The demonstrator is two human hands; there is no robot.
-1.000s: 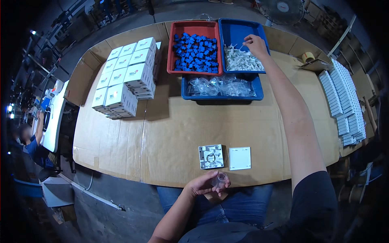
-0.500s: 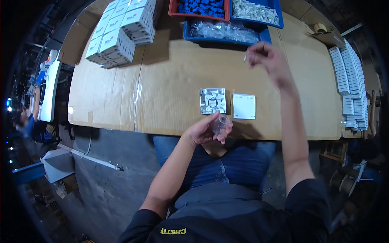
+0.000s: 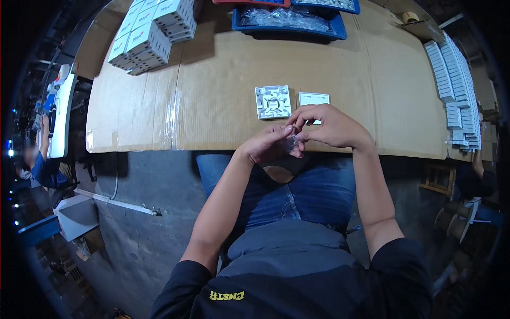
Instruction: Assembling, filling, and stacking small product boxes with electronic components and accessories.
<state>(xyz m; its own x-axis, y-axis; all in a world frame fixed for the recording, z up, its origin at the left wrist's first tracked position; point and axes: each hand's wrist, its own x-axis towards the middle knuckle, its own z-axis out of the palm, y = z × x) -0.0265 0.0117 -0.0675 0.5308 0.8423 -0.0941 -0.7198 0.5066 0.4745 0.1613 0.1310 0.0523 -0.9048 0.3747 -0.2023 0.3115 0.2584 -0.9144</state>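
My left hand [image 3: 271, 144] and my right hand [image 3: 325, 126] meet at the near edge of the cardboard-covered table [image 3: 223, 69], above my lap. Both pinch a small clear plastic part [image 3: 293, 140] between their fingertips. Just beyond my hands lie a white square moulded plate [image 3: 273, 101] and a small white flat cover [image 3: 314, 99], side by side on the cardboard.
White small boxes [image 3: 151, 29] are stacked at the back left. A blue tray of clear bags [image 3: 289, 21] stands at the back centre. A row of white flat pieces [image 3: 456, 90] runs along the right side. Another person [image 3: 37, 159] sits far left.
My right hand came back from the far blue tray to the table's near edge and joined my left hand on the small clear part. The view tilted down toward my lap.
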